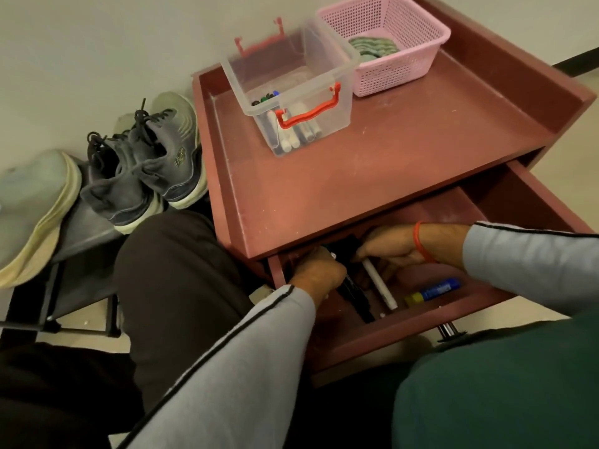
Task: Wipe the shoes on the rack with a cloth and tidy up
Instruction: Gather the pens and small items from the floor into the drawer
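The dark grey sneakers [142,166] sat side by side on the black rack [81,234] against the wall, black laces loose, pale soles looking kinda grubby. There was a small logo on the side of one, but we couldn't read it. A light grey-green shoe [35,209] with a yellowed sole lay tilted at the rack's left end.

Right next to the rack stood the reddish table [372,176] with its drawer [405,322] pulled out. We had both hands down in the drawer's left end. Our left hand [319,273] was curled into a grip around something dark, couldn't tell what. Our right hand [398,246], red band on the wrist, reached in palm down, fingers tucked out of view, so no idea if its grip held anything. A white marker [381,285] and a blue-and-yellow glue stick [432,291] lay in the drawer; its label was too blurry to read.

Up top sat a clear box [291,79] of markers and a pink basket [389,43].
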